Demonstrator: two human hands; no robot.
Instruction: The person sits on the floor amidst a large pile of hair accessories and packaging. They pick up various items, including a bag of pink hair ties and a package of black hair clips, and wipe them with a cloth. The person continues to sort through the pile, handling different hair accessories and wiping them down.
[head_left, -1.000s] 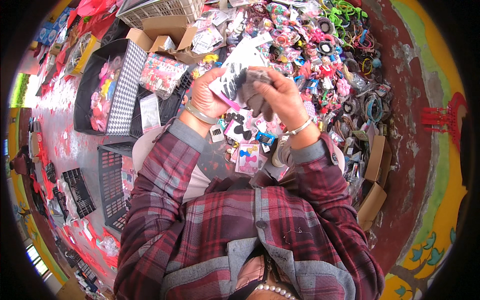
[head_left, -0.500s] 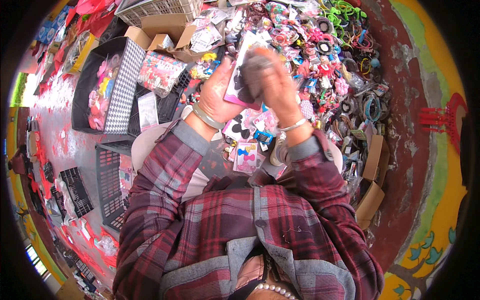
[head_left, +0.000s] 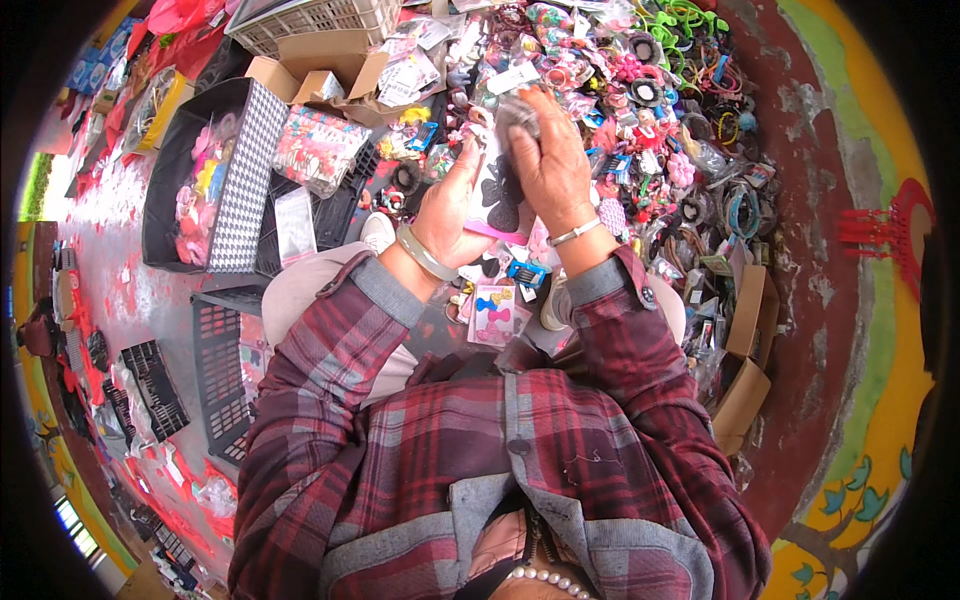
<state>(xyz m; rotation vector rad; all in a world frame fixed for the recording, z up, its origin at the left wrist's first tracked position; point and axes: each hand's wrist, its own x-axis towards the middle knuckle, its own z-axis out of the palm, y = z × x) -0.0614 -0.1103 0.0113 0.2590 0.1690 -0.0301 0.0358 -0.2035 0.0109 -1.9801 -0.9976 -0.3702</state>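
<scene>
My left hand [head_left: 452,212] is closed on the left edge of a white and pink display card [head_left: 497,234], held up in front of me. Black bow-shaped hair accessories [head_left: 507,215] are mounted on it. My right hand [head_left: 558,172] has its fingers closed around a crumpled grey wad [head_left: 516,112] that looks like a cloth, pressed to the card's upper part. The fingers and the wad partly cover the upper bow. Below the hands lie another card with colourful bows [head_left: 493,312] and a small blue packaged item [head_left: 527,273].
A large heap of hair accessories [head_left: 645,120] spreads ahead and to the right. On the left stand a black bin with a houndstooth side [head_left: 245,180], an opened cardboard box [head_left: 330,55] and a dark plastic crate [head_left: 222,350]. Cardboard flaps [head_left: 748,315] edge the heap at right.
My right hand, blurred by motion over the card before, is now at its upper part with the grey wad. More of the black bows shows. My left hand keeps hold of the card.
</scene>
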